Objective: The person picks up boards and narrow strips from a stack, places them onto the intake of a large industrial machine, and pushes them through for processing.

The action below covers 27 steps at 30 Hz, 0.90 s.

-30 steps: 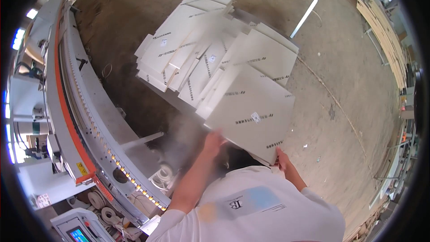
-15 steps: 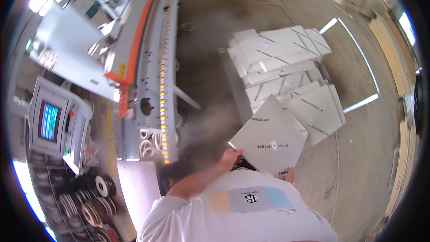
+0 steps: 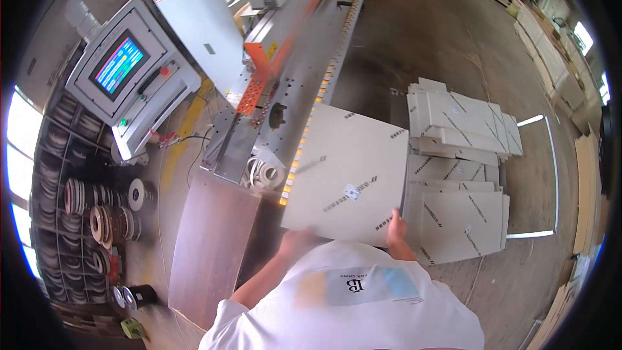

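A pale square panel (image 3: pixel 350 175) with dark printed marks and a small label lies level in front of me. Its left side overlaps the machine's edge rail with yellow pieces (image 3: pixel 302 146); whether it rests there I cannot tell. My right hand (image 3: pixel 396 228) grips the panel's near right edge, thumb on top. At the near left corner is my left hand (image 3: pixel 297 242), blurred by motion, its fingers hidden or smeared. Right of the panel, similar panels (image 3: pixel 463 220) lie in uneven stacks.
A long grey machine with an orange guard (image 3: pixel 256 84) runs away at left. Beside it stand a control console (image 3: pixel 139 68) and a smooth metal surface (image 3: pixel 214 246). Rolls of edge banding (image 3: pixel 103 223) fill a rack at far left. A white floor frame (image 3: pixel 555 175) borders the stacks.
The panel has moved left from the stacks to the machine and turned squarer to me. Both hands have moved with it. My view has swung right, showing more of the console.
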Motion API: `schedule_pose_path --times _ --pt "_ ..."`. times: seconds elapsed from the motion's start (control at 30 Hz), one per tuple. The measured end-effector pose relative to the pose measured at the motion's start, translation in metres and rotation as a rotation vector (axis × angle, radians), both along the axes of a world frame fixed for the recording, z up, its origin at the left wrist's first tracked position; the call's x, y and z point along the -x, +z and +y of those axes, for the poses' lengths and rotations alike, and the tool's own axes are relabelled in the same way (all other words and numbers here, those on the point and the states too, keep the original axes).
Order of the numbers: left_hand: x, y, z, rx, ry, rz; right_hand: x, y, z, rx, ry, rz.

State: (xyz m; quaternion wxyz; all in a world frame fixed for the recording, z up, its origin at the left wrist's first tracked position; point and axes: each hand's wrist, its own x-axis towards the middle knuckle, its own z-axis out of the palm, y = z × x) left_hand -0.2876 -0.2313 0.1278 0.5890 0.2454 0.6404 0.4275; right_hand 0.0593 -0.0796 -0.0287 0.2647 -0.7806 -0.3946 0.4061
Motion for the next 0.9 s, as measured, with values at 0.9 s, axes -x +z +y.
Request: schedule_pose_path --times 0.9 --pt "0.155 -0.012 -0.056 0.180 0.532 0.230 0.292 0.082 0.051 0.004 0.831 0.221"
